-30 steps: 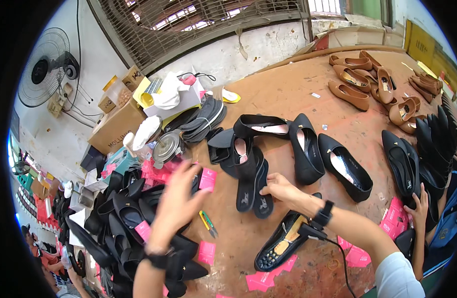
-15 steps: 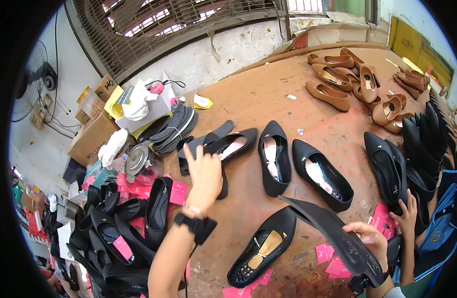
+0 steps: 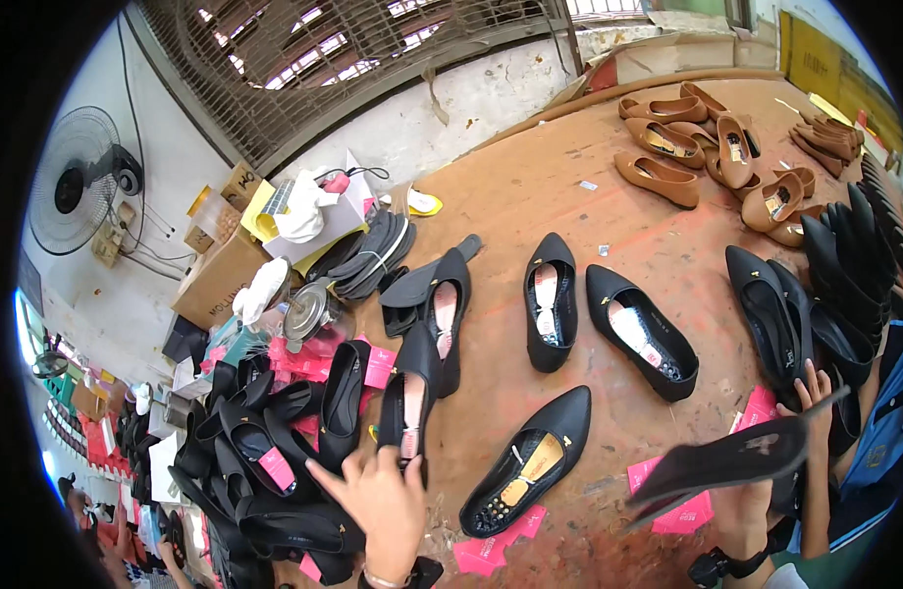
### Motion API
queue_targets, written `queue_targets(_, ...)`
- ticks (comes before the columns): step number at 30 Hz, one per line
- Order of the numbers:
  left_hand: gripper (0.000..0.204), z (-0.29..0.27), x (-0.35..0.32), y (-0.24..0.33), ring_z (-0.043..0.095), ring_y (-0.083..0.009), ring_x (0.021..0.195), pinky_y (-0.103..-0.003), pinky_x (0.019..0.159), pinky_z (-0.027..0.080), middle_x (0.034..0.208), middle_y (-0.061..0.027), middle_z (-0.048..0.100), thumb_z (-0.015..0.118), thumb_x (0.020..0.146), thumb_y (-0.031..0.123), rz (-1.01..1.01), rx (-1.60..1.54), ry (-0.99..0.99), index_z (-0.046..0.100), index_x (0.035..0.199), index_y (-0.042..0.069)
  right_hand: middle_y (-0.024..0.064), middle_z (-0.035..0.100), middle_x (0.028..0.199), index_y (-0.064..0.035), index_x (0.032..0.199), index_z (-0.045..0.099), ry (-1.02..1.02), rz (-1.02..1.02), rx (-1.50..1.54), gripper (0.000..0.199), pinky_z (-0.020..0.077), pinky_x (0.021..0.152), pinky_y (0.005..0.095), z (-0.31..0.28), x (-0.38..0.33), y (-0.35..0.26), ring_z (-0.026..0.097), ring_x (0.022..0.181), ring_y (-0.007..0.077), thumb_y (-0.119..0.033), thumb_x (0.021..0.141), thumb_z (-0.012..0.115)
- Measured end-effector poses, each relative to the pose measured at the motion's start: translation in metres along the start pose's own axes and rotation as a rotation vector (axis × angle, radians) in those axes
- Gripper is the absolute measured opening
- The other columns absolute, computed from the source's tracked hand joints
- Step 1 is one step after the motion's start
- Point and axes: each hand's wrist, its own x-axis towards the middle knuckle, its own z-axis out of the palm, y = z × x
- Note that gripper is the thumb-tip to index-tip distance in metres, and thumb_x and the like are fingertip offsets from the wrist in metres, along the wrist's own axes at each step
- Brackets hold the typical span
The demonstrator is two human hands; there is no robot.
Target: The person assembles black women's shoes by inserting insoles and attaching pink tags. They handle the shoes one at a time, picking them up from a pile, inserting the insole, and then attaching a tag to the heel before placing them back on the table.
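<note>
My left hand (image 3: 381,510) is at the heel of a black pointed flat shoe (image 3: 409,398) with a pale insert, thumb and a finger pinching the heel edge while the index finger sticks out leftward. Just beyond lies a second black flat (image 3: 447,309), overlapping it. My right hand (image 3: 742,515) grips thin black insoles (image 3: 731,461), blurred by motion and partly covering the fingers. In front of me rests a black flat with a gold insert (image 3: 530,461). Farther back stand two more black flats, one upright (image 3: 550,304) and one slanted (image 3: 643,334).
Black shoes (image 3: 275,461) and pink cards (image 3: 380,366) crowd the left side. Dark insoles (image 3: 373,260) lie bundled near a lidded jar (image 3: 309,314). Brown flats (image 3: 667,147) sit far right. Another person's hand (image 3: 815,388) is beside black shoes (image 3: 766,314) at right.
My left hand has come down toward me, and the black flats by it now point away from me instead of right. My right hand has swung the insoles rightward and flatter.
</note>
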Motion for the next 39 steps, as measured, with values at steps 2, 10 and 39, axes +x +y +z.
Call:
queue_targets(2,0.042,0.011,0.022,0.014,0.053,-0.0340,0.117,-0.063,0.111,0.020,0.103,-0.0129,0.065,0.077,0.076,0.026,0.235,-0.047,-0.010,0.065,0.109,0.004,0.0111,0.070,0.100,0.0014,0.103,0.067,0.010,0.013,-0.048,0.030,0.0523,0.082,0.0328,0.011,-0.001,0.006,0.067,0.088,0.0196,-0.017,0.081,0.073)
queue_targets(10,0.046,0.090,0.094,0.065,0.028,-0.0538,0.136,-0.067,0.109,0.021,0.118,-0.0294,0.053,0.075,0.078,0.029,0.213,0.231,-0.165,0.066,0.117,0.007,0.0108,0.070,0.084,0.0030,0.100,0.062,0.096,0.207,-0.331,0.020,0.0576,0.061,0.0269,0.041,-0.001,0.031,0.068,0.065,0.0149,-0.016,0.096,0.057)
queue_targets(39,0.050,0.218,0.272,-0.054,0.068,-0.0350,0.097,-0.047,0.085,0.054,0.113,-0.0171,0.067,0.063,0.084,0.012,0.290,0.164,-0.430,0.057,0.133,0.019,0.0184,0.048,0.143,0.0073,0.144,0.036,0.018,0.392,-0.502,0.061,0.0373,0.111,0.0395,0.030,0.036,0.033,0.050,0.129,0.0286,-0.003,0.088,0.060)
